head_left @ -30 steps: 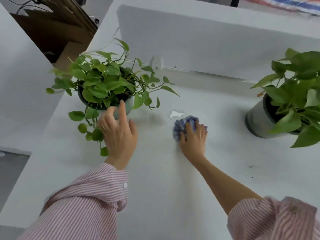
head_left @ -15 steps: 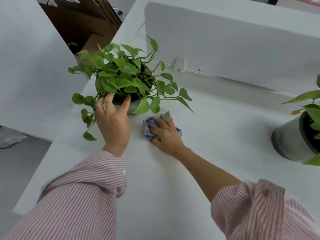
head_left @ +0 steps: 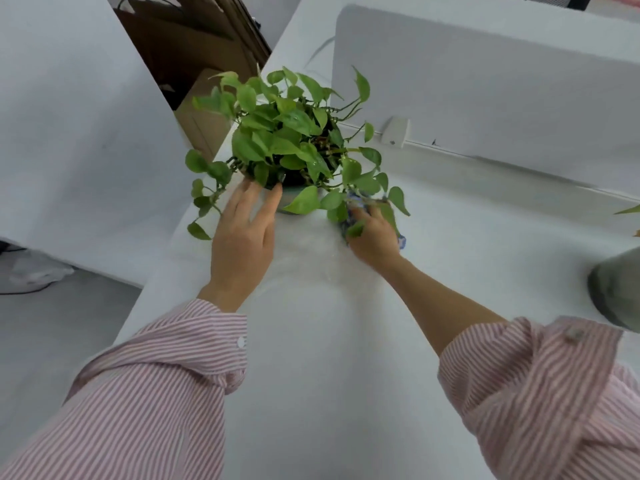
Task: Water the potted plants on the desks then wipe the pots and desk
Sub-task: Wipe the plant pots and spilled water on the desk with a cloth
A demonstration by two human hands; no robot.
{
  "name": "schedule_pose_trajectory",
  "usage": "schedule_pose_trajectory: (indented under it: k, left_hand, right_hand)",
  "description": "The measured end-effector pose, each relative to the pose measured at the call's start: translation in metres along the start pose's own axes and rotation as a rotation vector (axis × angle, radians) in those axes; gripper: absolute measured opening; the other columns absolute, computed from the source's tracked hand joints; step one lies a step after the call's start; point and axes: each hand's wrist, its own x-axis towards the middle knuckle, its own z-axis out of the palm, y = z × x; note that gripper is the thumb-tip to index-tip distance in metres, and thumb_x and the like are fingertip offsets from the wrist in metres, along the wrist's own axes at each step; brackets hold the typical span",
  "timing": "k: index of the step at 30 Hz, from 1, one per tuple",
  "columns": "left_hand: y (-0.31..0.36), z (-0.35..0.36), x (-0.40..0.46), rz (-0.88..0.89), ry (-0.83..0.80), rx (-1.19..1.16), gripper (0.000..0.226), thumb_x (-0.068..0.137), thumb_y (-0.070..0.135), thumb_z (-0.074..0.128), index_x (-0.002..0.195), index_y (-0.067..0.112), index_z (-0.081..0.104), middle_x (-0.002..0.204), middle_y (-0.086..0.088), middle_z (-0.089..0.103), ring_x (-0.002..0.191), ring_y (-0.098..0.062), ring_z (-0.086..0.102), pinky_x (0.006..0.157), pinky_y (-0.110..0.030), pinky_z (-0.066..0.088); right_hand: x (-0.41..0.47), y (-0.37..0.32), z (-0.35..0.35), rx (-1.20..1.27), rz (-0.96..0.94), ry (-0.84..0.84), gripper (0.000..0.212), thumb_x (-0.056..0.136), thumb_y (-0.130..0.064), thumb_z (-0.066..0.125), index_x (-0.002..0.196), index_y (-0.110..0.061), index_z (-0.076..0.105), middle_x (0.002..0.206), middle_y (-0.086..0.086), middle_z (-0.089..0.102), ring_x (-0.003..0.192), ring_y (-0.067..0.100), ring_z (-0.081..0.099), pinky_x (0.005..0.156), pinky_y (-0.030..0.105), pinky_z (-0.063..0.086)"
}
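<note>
Two hands busy: left hand (head_left: pixel 242 237) fingers straight, touching pot (head_left: pixel 294 199); right hand (head_left: pixel 374 237) gripping cloth (head_left: pixel 356 199) on desk (head_left: pixel 329 341).

Office: partitioned white desk (head_left: pixel 311 375).

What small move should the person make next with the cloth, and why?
Probably sweep the blue cloth, gripped by the right hand, around the pot: it already sits at the pot's base under trailing leaves, while the left hand steadies the pot.

A white partition panel (head_left: pixel 485 98) stands behind, with brown cardboard boxes (head_left: pixel 194 46) on the floor beyond.
</note>
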Motion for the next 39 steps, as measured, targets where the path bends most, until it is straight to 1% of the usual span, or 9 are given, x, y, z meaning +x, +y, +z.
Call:
schedule_pose_trajectory:
  k: [8, 11, 14, 17, 23, 28, 33, 37, 39]
  left_hand:
    - [-0.023, -0.006, -0.062, -0.159, -0.232, 0.010, 0.042, 0.092, 0.014, 0.032, 0.124, 0.002, 0.056, 0.130, -0.020, 0.053, 0.123, -0.036, 0.049, 0.097, -0.050, 0.044]
    - [-0.037, -0.012, -0.068, -0.303, -0.249, 0.014, 0.039, 0.091, 0.014, 0.036, 0.122, 0.003, 0.057, 0.130, -0.021, 0.053, 0.122, -0.037, 0.048, 0.099, -0.052, 0.041]
    - [-0.047, -0.014, -0.071, -0.439, -0.294, 0.066, 0.036, 0.093, 0.011, 0.044, 0.128, 0.005, 0.052, 0.136, -0.020, 0.047, 0.128, -0.037, 0.040, 0.104, -0.052, 0.032]
    - [-0.055, -0.015, -0.074, -0.596, -0.368, 0.146, 0.041, 0.095, 0.018, 0.041, 0.135, 0.008, 0.042, 0.146, -0.017, 0.036, 0.137, -0.032, 0.026, 0.109, -0.056, 0.018]
    - [-0.075, -0.043, -0.066, -0.752, -0.276, 0.028, 0.029, 0.098, 0.020, 0.033, 0.110, 0.008, 0.056, 0.121, -0.019, 0.057, 0.111, -0.036, 0.049, 0.089, -0.042, 0.037]
    - [-0.112, -0.059, -0.063, -0.975, -0.144, -0.355, 0.032, 0.096, 0.019, 0.037, 0.116, 0.010, 0.059, 0.116, -0.012, 0.063, 0.108, -0.030, 0.055, 0.087, -0.031, 0.038]
    - [-0.143, -0.077, -0.077, -1.110, 0.026, -0.325, 0.034, 0.095, 0.017, 0.036, 0.118, 0.007, 0.059, 0.121, -0.013, 0.060, 0.112, -0.029, 0.052, 0.091, -0.031, 0.037]
    - [-0.174, -0.093, -0.090, -1.211, 0.089, -0.253, 0.037, 0.094, 0.024, 0.033, 0.123, 0.015, 0.055, 0.129, -0.013, 0.053, 0.118, -0.030, 0.047, 0.101, -0.042, 0.034]
    - [-0.179, -0.098, -0.090, -1.218, 0.070, -0.242, 0.039, 0.095, 0.024, 0.032, 0.127, 0.017, 0.052, 0.135, -0.011, 0.048, 0.122, -0.029, 0.044, 0.104, -0.045, 0.031]
  right_hand:
    - [-0.067, -0.038, 0.054, 0.094, -0.393, -0.138, 0.050, 0.075, -0.024, 0.037, 0.112, -0.014, 0.069, 0.128, 0.013, 0.058, 0.126, 0.038, 0.044, 0.107, 0.049, 0.033]
    - [-0.076, -0.034, 0.032, 0.383, -0.204, -0.070, 0.048, 0.071, -0.014, 0.043, 0.111, -0.012, 0.068, 0.126, 0.012, 0.058, 0.115, 0.028, 0.053, 0.099, 0.037, 0.042]
    - [-0.084, -0.013, 0.008, 0.550, 0.078, 0.207, 0.046, 0.072, -0.017, 0.045, 0.111, -0.010, 0.067, 0.115, 0.013, 0.062, 0.092, 0.024, 0.058, 0.084, 0.032, 0.046]
    - [-0.086, 0.009, 0.009, 0.397, 0.225, 0.310, 0.043, 0.078, -0.015, 0.047, 0.118, -0.009, 0.063, 0.122, 0.015, 0.057, 0.112, 0.033, 0.050, 0.098, 0.039, 0.040]
    - [-0.093, -0.034, 0.065, 0.060, 0.045, 0.244, 0.052, 0.077, -0.025, 0.036, 0.119, -0.009, 0.061, 0.127, 0.025, 0.051, 0.122, 0.050, 0.039, 0.109, 0.059, 0.025]
    - [-0.120, -0.118, 0.114, 0.059, -0.130, 0.132, 0.056, 0.075, -0.023, 0.036, 0.125, -0.013, 0.056, 0.130, 0.024, 0.049, 0.127, 0.052, 0.036, 0.110, 0.059, 0.018]
    - [-0.115, -0.186, 0.138, 0.036, -0.375, -0.097, 0.049, 0.083, -0.012, 0.048, 0.131, -0.015, 0.049, 0.143, 0.021, 0.037, 0.137, 0.047, 0.018, 0.114, 0.057, 0.004]
    - [-0.104, -0.222, 0.143, 0.174, -0.619, -0.283, 0.047, 0.076, -0.003, 0.049, 0.122, -0.008, 0.057, 0.130, 0.020, 0.051, 0.122, 0.040, 0.040, 0.111, 0.051, 0.019]
    - [-0.102, -0.232, 0.133, 0.435, -0.447, -0.376, 0.047, 0.080, -0.001, 0.049, 0.126, -0.009, 0.051, 0.123, 0.018, 0.056, 0.113, 0.031, 0.047, 0.107, 0.042, 0.031]
